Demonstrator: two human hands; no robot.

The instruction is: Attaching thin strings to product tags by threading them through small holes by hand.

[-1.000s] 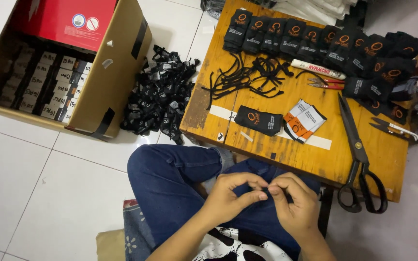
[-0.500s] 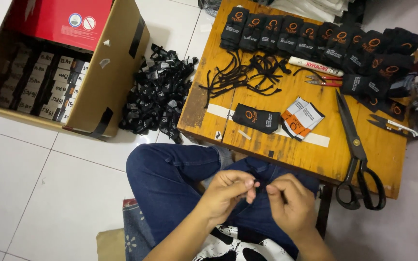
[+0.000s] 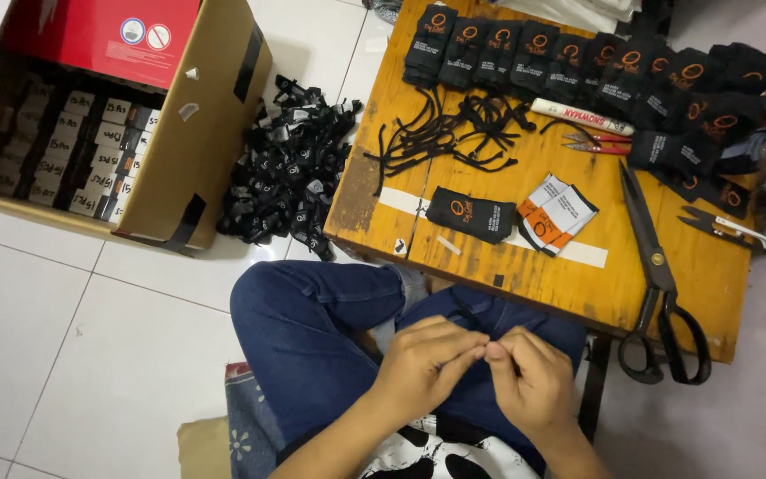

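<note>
Over your lap, your left hand (image 3: pixel 427 359) & right hand (image 3: pixel 532 380) meet fingertip to fingertip, pinching sth too small to make out, above blue denim jeans (image 3: pixel 312 328). Ahead, the worn wooden tabletop (image 3: pixel 578 275) carries long black shears (image 3: pixel 658 284), a flat black pouch (image 3: pixel 472 215), orange-white tags (image 3: pixel 558 213), tangled black cords (image 3: pixel 454 133) & a row of folded black pouches (image 3: pixel 578 58). On the tiled floor, a heap of black scraps (image 3: pixel 290 173) sits beside a cardboard box (image 3: pixel 188 168).

A low wooden table (image 3: pixel 480 257) carries black tags (image 3: pixel 596 66), cords (image 3: pixel 454 133), large scissors (image 3: pixel 658 275) and a marker (image 3: pixel 581 116).
</note>
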